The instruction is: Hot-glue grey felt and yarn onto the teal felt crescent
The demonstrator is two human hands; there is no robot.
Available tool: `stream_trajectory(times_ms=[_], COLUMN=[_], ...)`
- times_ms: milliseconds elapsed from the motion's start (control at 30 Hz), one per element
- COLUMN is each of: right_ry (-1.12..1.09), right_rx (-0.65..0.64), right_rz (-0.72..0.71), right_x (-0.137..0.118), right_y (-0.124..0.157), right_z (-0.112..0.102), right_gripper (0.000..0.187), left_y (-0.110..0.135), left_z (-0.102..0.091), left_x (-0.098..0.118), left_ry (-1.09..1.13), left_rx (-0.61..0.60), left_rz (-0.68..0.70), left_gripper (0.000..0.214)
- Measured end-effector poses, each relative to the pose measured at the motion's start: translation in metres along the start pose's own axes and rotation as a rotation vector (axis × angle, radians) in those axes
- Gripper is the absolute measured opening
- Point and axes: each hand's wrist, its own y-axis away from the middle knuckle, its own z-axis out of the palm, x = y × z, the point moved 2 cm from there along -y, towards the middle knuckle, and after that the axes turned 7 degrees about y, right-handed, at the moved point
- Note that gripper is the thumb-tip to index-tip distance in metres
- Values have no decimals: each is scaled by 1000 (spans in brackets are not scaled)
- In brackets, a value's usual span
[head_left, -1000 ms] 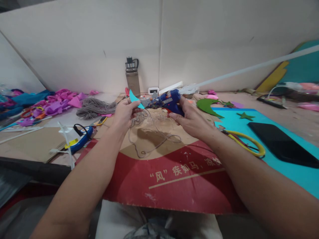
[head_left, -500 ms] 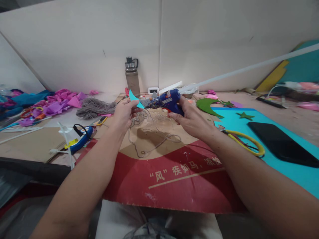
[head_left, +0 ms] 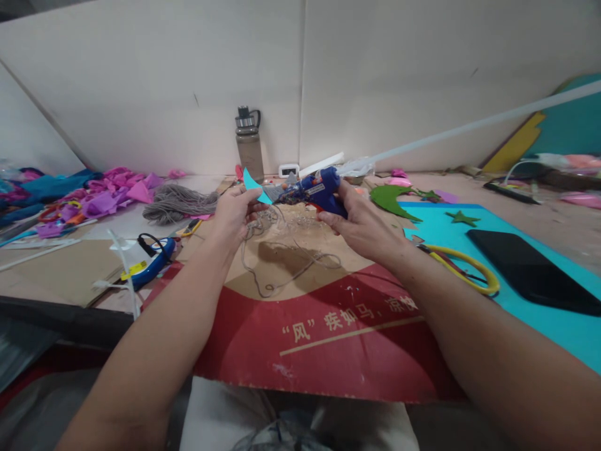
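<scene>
Between the fingers of my left hand [head_left: 238, 212] is a turquoise crescent-shaped piece [head_left: 255, 186]. My right hand [head_left: 359, 219] is wrapped round the handle of a blue glue gun [head_left: 319, 189], and a long whitish glue stick [head_left: 446, 133] runs out of its back to the upper right. The gun's nozzle end points left and lies close to the crescent; whether they touch I cannot tell. Thin grey cord [head_left: 300, 269] lies in loose loops on the red and brown cardboard [head_left: 328, 369] below my hands.
A grey cord bundle [head_left: 176, 203] and a blue power strip [head_left: 157, 263] lie left. Behind stands a water bottle [head_left: 250, 150]. To the right are a green felt crescent [head_left: 389, 199], a green star [head_left: 462, 218], yellow-handled scissors [head_left: 469, 266] and a black phone [head_left: 530, 269] on a turquoise sheet [head_left: 563, 338].
</scene>
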Motion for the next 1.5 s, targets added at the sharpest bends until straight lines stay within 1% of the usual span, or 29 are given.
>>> stream_trajectory(times_ms=[200,400,767,1033,1267,1500], right_ry=[-16,-4,-1,-6,25,33], right_rx=[12,21,29,38,43,59], right_rz=[-48,-50,-62,-65,-47,-45], right_x=[1,1,1,1,1,0], right_y=[-1,-1,-1,-2,-1,-1], right_z=[0,0,0,0,-1,-2], right_gripper=[42,39,38,39,39,41], left_y=[0,0,-1,2,1,0], left_z=[-1,-1,-1,1,2,1], left_x=[-1,0,1,2,0,-4], left_ry=[-5,1,-4,-16,-31,-52], left_rx=[-28,7,16,-19,-47,-76], left_rz=[1,4,6,-8,-1,-4], left_gripper=[14,13,10,12,18,18])
